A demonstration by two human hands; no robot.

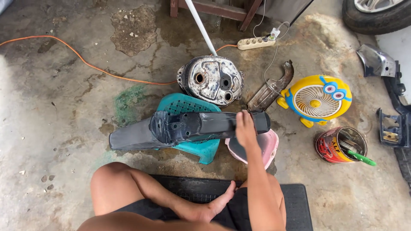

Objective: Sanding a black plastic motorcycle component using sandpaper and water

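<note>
A long black plastic fender (pixel 184 126) lies across a teal plastic stool (pixel 201 149) and a pink bowl (pixel 267 147). My right hand (pixel 245 128) is on the fender near its right end, palm down, with the fingers curled over its top edge. Whether anything is under the palm is hidden. My left hand is out of view. I sit on a black rubber mat (pixel 295 201) with my bent leg and bare foot (pixel 214 205) in front of me.
Behind the stool stands a worn metal tank (pixel 212 79) next to a curved metal guard (pixel 272 87). A yellow-and-blue fan (pixel 317 99), a can holding brushes (pixel 341 144), black body parts (pixel 391 128), a power strip (pixel 255 42), an orange cable (pixel 85 62) and a tyre (pixel 376 15) lie around on wet concrete.
</note>
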